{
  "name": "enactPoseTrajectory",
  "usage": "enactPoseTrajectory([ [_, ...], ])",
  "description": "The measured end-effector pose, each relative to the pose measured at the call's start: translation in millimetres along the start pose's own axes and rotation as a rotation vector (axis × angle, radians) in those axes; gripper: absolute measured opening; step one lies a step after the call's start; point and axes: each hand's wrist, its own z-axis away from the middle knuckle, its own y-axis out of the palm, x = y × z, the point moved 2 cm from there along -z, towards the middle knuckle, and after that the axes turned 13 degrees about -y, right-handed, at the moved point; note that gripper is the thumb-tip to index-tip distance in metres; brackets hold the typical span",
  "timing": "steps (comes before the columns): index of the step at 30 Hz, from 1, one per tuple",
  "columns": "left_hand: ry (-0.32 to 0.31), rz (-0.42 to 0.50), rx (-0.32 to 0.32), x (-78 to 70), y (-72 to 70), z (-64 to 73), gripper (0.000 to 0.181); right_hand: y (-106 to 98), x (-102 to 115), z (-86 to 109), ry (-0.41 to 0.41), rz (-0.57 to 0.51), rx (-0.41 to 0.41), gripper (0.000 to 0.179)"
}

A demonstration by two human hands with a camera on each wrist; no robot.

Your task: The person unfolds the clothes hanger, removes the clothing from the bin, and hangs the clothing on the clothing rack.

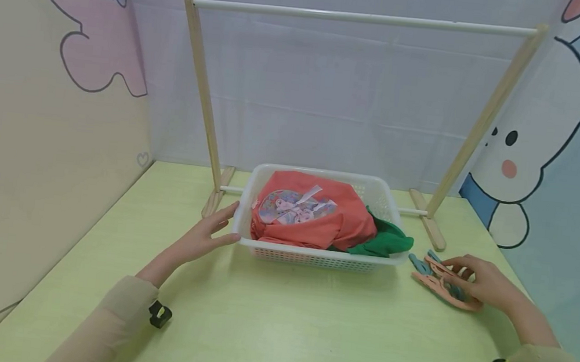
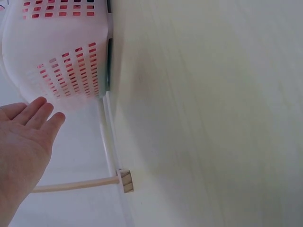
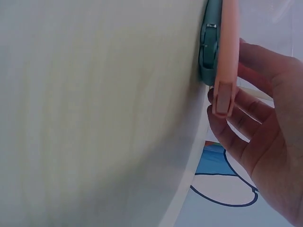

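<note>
A white plastic basket (image 1: 314, 253) holds a coral-red garment (image 1: 352, 213) with a printed patch and white ribbon, and a green cloth (image 1: 384, 239) at its right. My left hand (image 1: 211, 232) rests its straight fingers and thumb at the basket's left end; the left wrist view shows the palm beside the perforated wall. At the right, my right hand (image 1: 482, 281) curls its fingers and thumb round a peach plastic hanger (image 3: 227, 56) in a small pile. A teal hanger (image 3: 210, 42) lies against it. Part of the pile is hidden under the hand.
Behind the basket stands a drying rack with wooden legs (image 1: 204, 91) and a white top bar (image 1: 363, 18). Its lower bar passes behind the basket. The table (image 1: 276, 325) is pale yellow-green, with cartoon-printed panels (image 1: 572, 191) at both sides.
</note>
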Motion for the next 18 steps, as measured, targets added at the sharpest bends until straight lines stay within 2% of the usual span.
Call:
enactPoseTrajectory([
  [5, -0.001, 0.012, -0.002, 1.6, 1.2, -0.8, 0.081, 0.8, -0.1, -2.9, 0.032, -0.039, 0.022, 0.031],
  [11, 0.006, 0.020, 0.000, 1.3, 1.4, -0.2, 0.081, -0.8, 1.3, -4.5, 0.077, -0.072, 0.041, 0.038],
  [18, 0.010, 0.022, -0.001, 0.4, 1.6, -0.3, 0.081, -7.0, 5.2, -7.7, 0.069, -0.091, 0.024, 0.042],
])
